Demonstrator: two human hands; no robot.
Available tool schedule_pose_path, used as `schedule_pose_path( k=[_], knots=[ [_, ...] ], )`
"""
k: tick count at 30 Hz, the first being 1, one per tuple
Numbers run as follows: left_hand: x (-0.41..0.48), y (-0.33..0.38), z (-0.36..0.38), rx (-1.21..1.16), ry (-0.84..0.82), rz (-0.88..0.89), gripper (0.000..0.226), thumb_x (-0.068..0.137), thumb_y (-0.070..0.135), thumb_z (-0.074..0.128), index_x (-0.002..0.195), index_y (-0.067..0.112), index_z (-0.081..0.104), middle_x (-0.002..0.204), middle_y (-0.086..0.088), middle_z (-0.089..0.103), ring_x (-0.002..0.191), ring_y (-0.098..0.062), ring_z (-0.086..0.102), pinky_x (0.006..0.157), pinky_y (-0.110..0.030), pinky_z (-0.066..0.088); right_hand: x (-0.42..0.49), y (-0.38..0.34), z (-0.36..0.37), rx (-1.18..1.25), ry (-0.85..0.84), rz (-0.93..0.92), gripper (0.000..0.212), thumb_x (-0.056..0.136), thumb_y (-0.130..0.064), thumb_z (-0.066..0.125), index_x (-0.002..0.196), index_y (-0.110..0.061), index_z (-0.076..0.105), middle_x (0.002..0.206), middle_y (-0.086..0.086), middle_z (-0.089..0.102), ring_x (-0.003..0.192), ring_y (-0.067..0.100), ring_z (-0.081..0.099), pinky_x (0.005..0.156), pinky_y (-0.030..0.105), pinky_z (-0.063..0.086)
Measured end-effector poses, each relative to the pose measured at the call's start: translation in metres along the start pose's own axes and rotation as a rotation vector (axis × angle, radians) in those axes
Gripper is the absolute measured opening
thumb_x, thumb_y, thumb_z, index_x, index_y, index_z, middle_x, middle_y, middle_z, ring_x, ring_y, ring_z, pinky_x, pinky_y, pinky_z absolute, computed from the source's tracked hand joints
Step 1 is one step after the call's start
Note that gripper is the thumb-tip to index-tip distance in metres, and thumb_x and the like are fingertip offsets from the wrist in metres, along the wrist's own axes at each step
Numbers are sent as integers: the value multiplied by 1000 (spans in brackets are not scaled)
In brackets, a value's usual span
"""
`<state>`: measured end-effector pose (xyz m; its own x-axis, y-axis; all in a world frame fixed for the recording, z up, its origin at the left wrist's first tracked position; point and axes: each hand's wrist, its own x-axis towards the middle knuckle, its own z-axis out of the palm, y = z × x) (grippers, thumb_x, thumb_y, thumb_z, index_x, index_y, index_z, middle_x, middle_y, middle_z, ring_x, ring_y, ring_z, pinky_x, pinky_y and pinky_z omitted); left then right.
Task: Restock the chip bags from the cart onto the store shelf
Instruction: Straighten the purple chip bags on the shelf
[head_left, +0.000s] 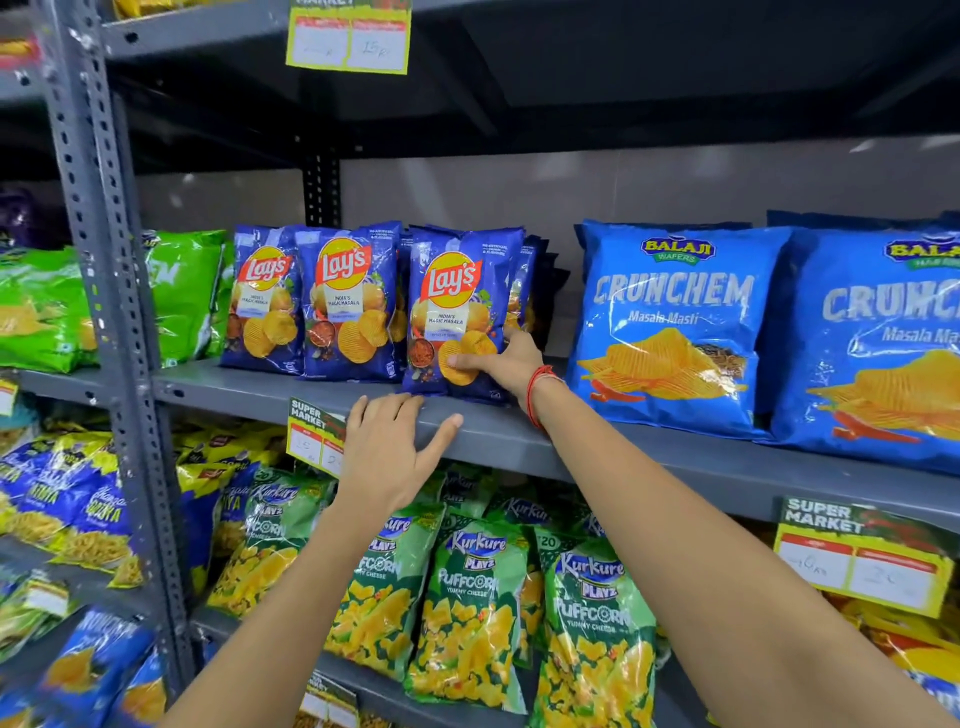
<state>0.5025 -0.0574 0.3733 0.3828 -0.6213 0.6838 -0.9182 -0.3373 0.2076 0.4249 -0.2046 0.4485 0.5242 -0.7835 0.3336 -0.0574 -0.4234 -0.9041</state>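
Note:
Blue Lay's Magic Masala bags stand upright in rows on the grey middle shelf (291, 389). My right hand (501, 364), with a red thread at the wrist, grips the lower right corner of the front Lay's bag (457, 296) in the rightmost row, thumb across its front. My left hand (387, 447) rests flat on the shelf's front edge just below that bag, fingers spread and holding nothing. Two more Lay's bags (306, 296) stand to the left. The cart is out of view.
Large blue Balaji Crunchem bags (670, 322) stand right of the Lay's rows, green bags (182, 291) to the left. Kurkure Puffcorn bags (467, 608) fill the shelf below. Price tags (311, 441) hang from shelf edges. A perforated grey upright (98, 260) stands left.

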Motion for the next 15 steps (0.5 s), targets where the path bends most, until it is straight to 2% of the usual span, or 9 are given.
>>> schedule_pose_path(
  k=[2,5,12,15],
  knots=[
    [-1,0,0,-4,4,1,99,75,77,2,123,11,56,128,-6,60,123,-23,49,114,-44,21,0,-2,2,20,20,-13,81,63,-26,87,132,-6,51,134,12,59,125,30,54,107,45,43],
    [-1,0,1,-8,18,-2,91,78,74,9,122,11,57,127,-5,61,122,-23,50,114,-44,22,0,-3,7,-10,30,-10,93,66,-29,86,143,-8,38,146,12,47,135,31,42,111,46,37],
    [-1,-1,3,-9,32,6,100,76,77,0,121,11,59,126,-5,62,121,-22,51,114,-44,23,-6,-1,11,-141,61,-17,93,69,-40,82,144,-8,37,145,16,44,134,34,42,111,46,37],
    [-1,0,3,-5,35,5,99,76,77,0,122,11,58,126,-4,62,122,-22,51,114,-43,23,-9,-1,11,-262,100,-48,87,69,-48,78,138,-9,43,139,17,50,129,36,47,104,48,43]
  ],
)
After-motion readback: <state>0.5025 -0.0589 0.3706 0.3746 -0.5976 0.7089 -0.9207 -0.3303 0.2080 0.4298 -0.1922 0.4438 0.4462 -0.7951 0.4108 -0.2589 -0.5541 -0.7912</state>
